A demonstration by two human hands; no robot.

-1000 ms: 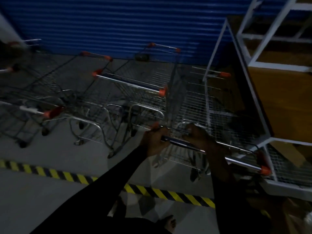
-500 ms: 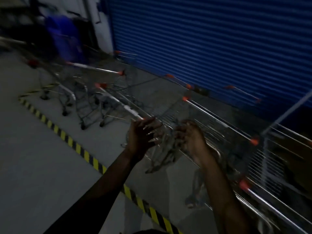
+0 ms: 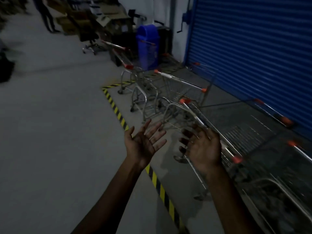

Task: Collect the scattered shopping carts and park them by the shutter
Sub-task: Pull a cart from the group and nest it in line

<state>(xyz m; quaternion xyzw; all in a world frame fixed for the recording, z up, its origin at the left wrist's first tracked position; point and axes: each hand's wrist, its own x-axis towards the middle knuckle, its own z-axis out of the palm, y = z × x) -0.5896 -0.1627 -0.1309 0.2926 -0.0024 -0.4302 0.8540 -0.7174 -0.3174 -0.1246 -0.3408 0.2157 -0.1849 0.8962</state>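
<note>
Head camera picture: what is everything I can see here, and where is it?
Shopping carts: several, exact count unclear in the blur, silver wire with orange handle ends, lined up along the shutter.
Shutter: one, blue, ribbed, closed, on the right.
Bin: one, blue, beside the shutter's far edge, behind the carts.
Floor tape: yellow and black stripes, edging the cart area.
Cardboard boxes: a stack, brown, far back.
Office chair: one, dark, far back on the grey floor.
Left hand: open, palm up, empty.
Right hand: open, fingers spread, empty.
</note>
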